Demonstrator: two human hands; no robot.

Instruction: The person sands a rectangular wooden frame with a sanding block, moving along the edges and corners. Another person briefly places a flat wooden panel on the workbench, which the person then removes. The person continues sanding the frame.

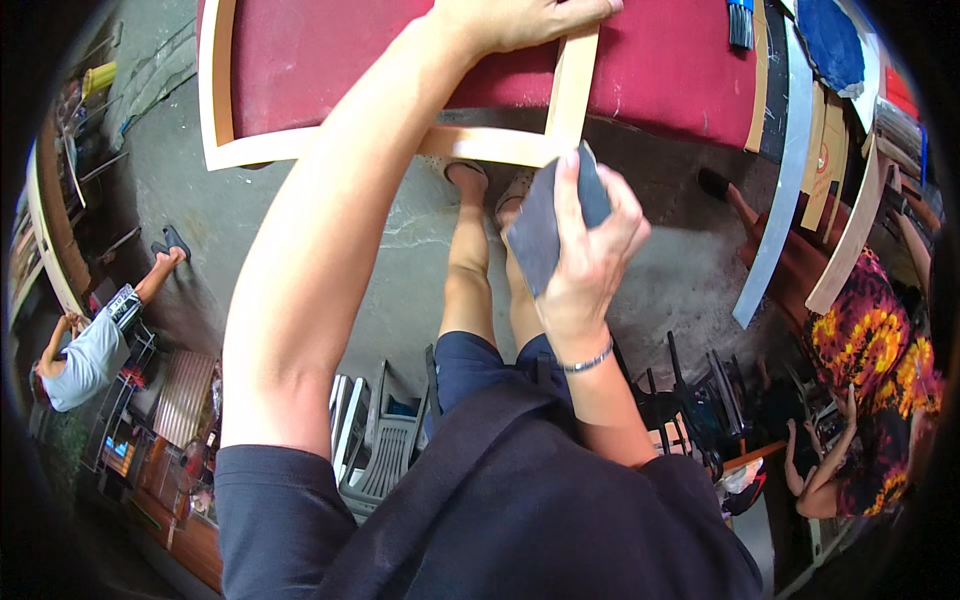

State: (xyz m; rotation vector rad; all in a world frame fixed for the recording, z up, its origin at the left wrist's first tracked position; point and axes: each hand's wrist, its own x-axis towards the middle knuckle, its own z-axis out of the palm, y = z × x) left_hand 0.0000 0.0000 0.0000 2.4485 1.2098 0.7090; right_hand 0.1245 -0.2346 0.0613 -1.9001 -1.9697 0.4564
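Note:
A pale wooden frame (485, 146) lies on a table covered in red cloth (665, 75), its near rail jutting past the table's front edge. My left hand (525, 20) reaches across to the frame's right-hand rail and grips it from above; the upper picture edge cuts off part of this hand. In my right hand (592, 262) is a folded sheet of dark grey sandpaper (536, 232), pinched between thumb and fingers. The sandpaper's upper end is at the frame's near right corner; whether it touches the wood I cannot tell.
A brush with blue on it (740, 25) lies at the table's right side. Beyond it, a long blue-grey strip (783, 190) and wooden boards stick out. Dark chairs (395, 450) stand behind me. One person (85, 360) is at far left, another in patterned clothes (870, 350) at right.

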